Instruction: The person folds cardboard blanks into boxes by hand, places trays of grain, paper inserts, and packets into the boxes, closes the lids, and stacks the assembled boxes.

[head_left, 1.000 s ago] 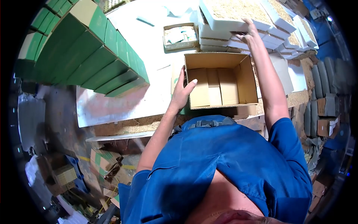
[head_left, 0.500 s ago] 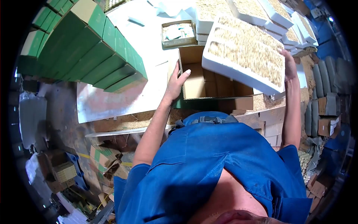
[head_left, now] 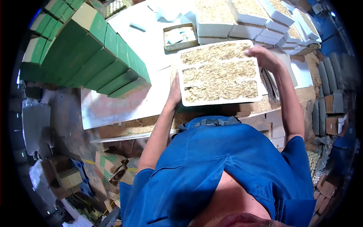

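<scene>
A white block-like tray [head_left: 220, 73], its top a rough tan texture in three bands, lies level over the mouth of an open cardboard box. My right hand [head_left: 264, 57] grips the tray at its far right corner, fingers over the rim. At the left side, my left hand [head_left: 175, 92] holds the wall of the cardboard box [head_left: 174, 72], with its fingertips partly hidden by the tray. Most of the box is covered; a dark green strip of its front shows below the tray. I cannot tell what the tan material is.
Green boxes [head_left: 109, 56] stand in a row on the left of the white table [head_left: 113, 109]. More white trays [head_left: 215, 29] are stacked along the back right. A small open carton [head_left: 180, 38] with packets sits behind the box. Grey sacks [head_left: 332, 75] are piled at far right.
The tray has swung left and down from a tilt at the right to lie level over the box, carried by my right hand. My left hand has stayed at the box's left wall.
</scene>
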`<action>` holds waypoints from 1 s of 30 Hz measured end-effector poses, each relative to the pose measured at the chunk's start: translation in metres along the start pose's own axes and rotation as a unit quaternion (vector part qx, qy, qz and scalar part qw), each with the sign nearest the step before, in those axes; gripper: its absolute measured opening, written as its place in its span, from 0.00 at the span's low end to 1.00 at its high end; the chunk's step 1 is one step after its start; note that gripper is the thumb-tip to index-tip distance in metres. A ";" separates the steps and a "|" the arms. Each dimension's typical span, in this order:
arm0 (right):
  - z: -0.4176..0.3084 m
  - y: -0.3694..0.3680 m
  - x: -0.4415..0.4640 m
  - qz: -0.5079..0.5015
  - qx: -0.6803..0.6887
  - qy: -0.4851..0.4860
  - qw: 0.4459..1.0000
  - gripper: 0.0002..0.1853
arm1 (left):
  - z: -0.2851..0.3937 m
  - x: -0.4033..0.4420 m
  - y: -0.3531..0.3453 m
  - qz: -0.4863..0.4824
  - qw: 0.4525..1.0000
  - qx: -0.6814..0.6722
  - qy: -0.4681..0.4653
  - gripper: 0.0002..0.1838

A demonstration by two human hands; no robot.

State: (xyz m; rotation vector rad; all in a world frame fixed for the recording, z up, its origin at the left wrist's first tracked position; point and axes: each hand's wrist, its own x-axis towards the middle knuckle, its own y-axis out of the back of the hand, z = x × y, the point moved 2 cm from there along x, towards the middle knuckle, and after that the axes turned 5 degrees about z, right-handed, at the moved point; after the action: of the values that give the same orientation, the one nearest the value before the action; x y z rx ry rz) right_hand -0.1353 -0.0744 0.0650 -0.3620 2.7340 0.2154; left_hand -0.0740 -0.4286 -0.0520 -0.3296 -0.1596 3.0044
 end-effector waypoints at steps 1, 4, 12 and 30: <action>-0.020 -0.026 -0.015 -0.007 0.000 0.008 1.000 0.23 | -0.017 0.011 0.011 -0.013 0.998 -0.039 0.041 0.40; -0.024 -0.032 -0.008 -0.030 -0.007 -0.024 0.999 0.21 | -0.021 0.013 0.022 0.003 1.000 0.022 0.007 0.40; -0.009 -0.041 0.013 0.137 -0.373 0.020 0.918 0.17 | 0.110 -0.016 -0.043 0.002 0.820 0.468 -0.328 0.47; 0.212 0.181 -0.030 0.482 -0.458 -0.277 0.693 0.48 | 0.051 0.013 -0.104 -0.308 0.618 0.703 -0.169 0.54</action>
State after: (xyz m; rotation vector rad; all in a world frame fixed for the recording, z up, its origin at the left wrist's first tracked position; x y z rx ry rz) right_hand -0.0860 0.1469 -0.0998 0.8331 1.7187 1.6532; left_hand -0.0872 -0.3285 0.0066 0.3961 1.5659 1.6373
